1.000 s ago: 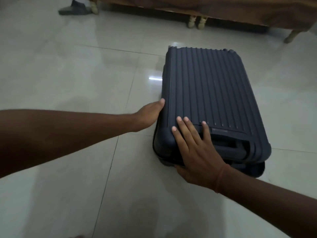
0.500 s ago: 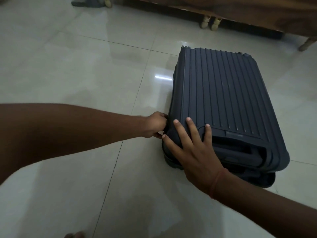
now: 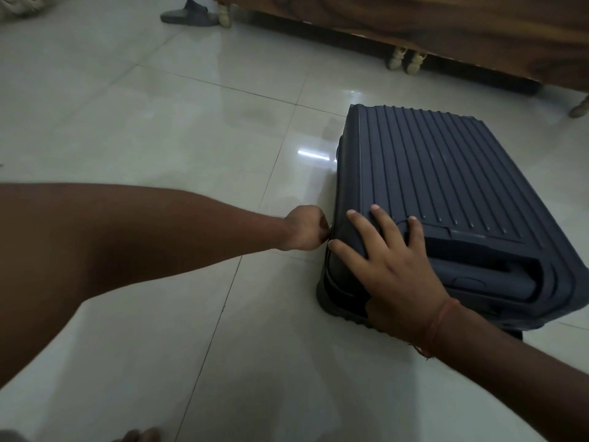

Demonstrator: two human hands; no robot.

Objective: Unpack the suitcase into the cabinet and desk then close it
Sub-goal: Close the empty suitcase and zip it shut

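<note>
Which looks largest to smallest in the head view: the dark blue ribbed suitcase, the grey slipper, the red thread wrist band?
1. Dark blue ribbed suitcase
2. Grey slipper, though it lies farther away, so it appears shrunken
3. Red thread wrist band

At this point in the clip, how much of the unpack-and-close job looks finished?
Done, apparently: the suitcase lies flat on the tiled floor with its lid down, and nothing unpacked lies around it. In hand: the right hand presses flat on the near corner while the left hand pinches a small metal piece, probably the zip pull, at the side seam. Left: zipping it closed. Cabinet and desk are out of view.
</note>
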